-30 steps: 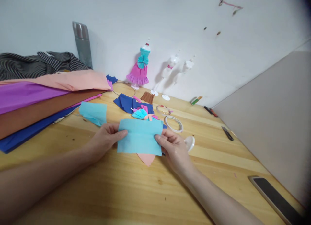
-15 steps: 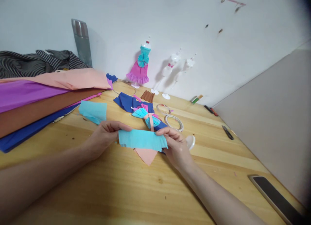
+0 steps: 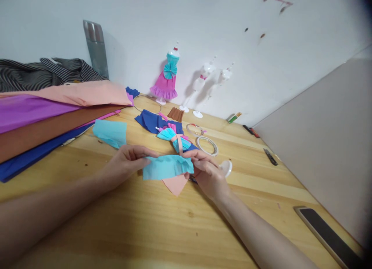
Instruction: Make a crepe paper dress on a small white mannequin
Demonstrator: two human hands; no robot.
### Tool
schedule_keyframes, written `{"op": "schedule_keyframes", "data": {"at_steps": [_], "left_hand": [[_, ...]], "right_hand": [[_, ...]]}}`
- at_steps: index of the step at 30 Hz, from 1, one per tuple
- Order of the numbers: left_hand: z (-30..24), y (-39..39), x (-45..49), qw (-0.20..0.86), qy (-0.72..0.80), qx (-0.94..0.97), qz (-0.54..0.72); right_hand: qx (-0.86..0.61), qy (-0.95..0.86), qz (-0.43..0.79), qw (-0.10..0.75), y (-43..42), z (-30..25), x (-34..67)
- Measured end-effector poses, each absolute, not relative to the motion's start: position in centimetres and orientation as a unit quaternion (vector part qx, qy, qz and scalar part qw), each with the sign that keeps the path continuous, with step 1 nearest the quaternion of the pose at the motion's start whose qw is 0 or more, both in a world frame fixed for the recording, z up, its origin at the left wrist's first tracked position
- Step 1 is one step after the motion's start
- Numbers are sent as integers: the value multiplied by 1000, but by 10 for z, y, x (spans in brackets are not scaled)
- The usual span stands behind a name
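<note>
A strip of light-blue crepe paper [image 3: 165, 168] is stretched between my two hands, above the wooden table. My left hand [image 3: 128, 160] pinches its left end, thumb on the near face. At the other end my right hand [image 3: 207, 172] grips the strip between thumb and fingers. Behind the strip lies a doll-sized outfit with a light-blue bow [image 3: 174, 137], banded in peach. The peach piece [image 3: 176, 185] below the strip is partly covered by it. Left of the bow rests another light-blue crepe piece [image 3: 110, 131].
Stacked coloured sheets [image 3: 58, 110] fill the left side, near a grey bottle [image 3: 97, 48]. Small mannequins [image 3: 170, 71] stand along the wall. Tape rolls [image 3: 207, 146], a cutter knife [image 3: 270, 156] and a phone [image 3: 325, 234] lie to the right. Dark-blue paper [image 3: 158, 122] lies behind the bow.
The strip has turned in my fingers; its face now looks creased, and its right end is bunched nearer the right hand. My right thumb has shifted onto the strip's near face.
</note>
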State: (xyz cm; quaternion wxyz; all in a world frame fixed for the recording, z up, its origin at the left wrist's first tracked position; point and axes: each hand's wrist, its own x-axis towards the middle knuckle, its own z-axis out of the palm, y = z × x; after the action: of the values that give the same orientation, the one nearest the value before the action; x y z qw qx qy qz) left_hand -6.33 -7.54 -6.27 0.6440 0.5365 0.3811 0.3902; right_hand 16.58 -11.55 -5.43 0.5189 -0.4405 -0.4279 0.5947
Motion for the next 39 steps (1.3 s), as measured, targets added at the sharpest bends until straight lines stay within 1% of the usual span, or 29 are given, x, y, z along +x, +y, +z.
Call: {"op": "schedule_keyframes", "data": {"at_steps": [4,7,10,16,21,26,30,35,39], "left_hand": [[-66,-72,-65,677,359,507,395],[-63,-71,-65,702,348,488,384],[-60,-72,-64,704,348,492,376],[-63,-73,-64,721,343,480,362],[-65,-71,-64,757,314,426,383],[-63,-70,-63,732,339,419,417],[-60,-71,-63,726,355,418,415],[-63,-72,-66,704,337,472,409],[-68,-72,-70,662,346,543,384]], "right_hand": [[-398,-465,598,517,-113,-61,165],[-409,-495,576,507,-113,-65,163],[-421,-503,565,502,-114,-66,162],[-481,-440,526,546,-115,-66,165],[-468,-410,541,566,-112,-64,163],[-465,-406,535,577,-111,-65,165],[-465,-420,520,580,-112,-63,168],[-453,-451,506,580,-115,-61,170],[-477,-490,460,567,-117,-63,166]]}}
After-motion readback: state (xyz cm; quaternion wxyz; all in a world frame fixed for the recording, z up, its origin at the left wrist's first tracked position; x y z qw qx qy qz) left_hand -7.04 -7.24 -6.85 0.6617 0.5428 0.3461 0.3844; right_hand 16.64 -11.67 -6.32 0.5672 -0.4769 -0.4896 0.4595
